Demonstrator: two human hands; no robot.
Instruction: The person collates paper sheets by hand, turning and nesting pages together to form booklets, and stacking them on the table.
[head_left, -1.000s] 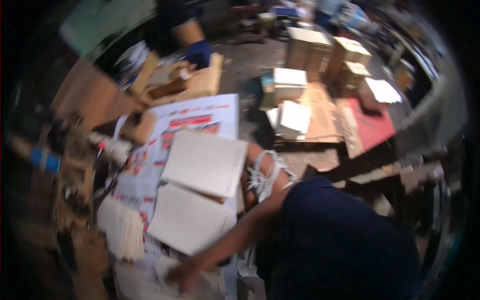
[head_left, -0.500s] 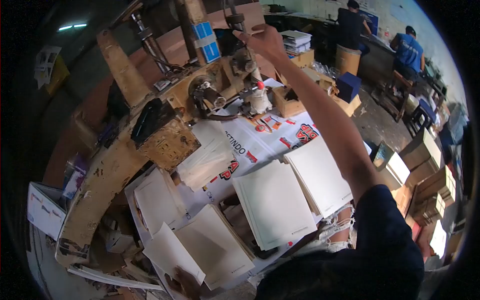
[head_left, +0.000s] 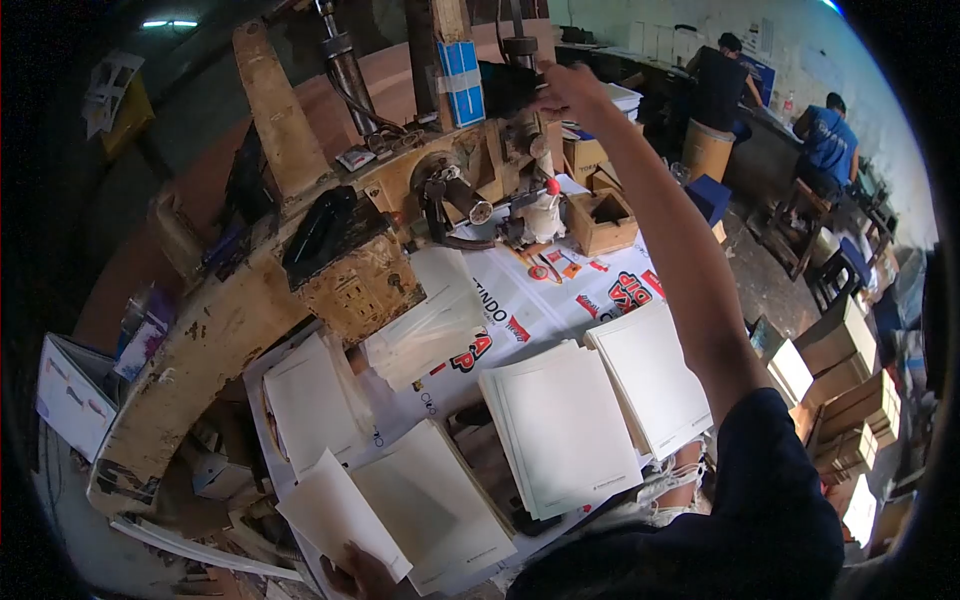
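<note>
My left hand (head_left: 358, 574) is at the bottom edge, its fingers closed on the lower end of a white sheet (head_left: 345, 515). That sheet overlaps a stack of cream sheets (head_left: 435, 505). My right arm stretches up across the view, and my right hand (head_left: 572, 92) is curled beside the dark upper part of the worn machine (head_left: 350, 285); what its fingers hold is hidden. Two more stacks of pale printed sheets, one nearer the middle (head_left: 562, 430) and one beside my right arm (head_left: 655, 380), lie on the printed banner (head_left: 540, 300). Loose translucent sheets (head_left: 425, 325) lie under the machine head.
A small wooden box (head_left: 602, 222) stands at the banner's far edge. Bundled paper blocks (head_left: 845, 340) stand on the floor at the right. Two people sit at a bench at the back right. An open white box (head_left: 75, 395) is at the far left.
The view has swung toward the machine. My right hand has gone from low over the sheets up to the machine. My left hand has come into view with a sheet, which has barely moved since half a second ago.
</note>
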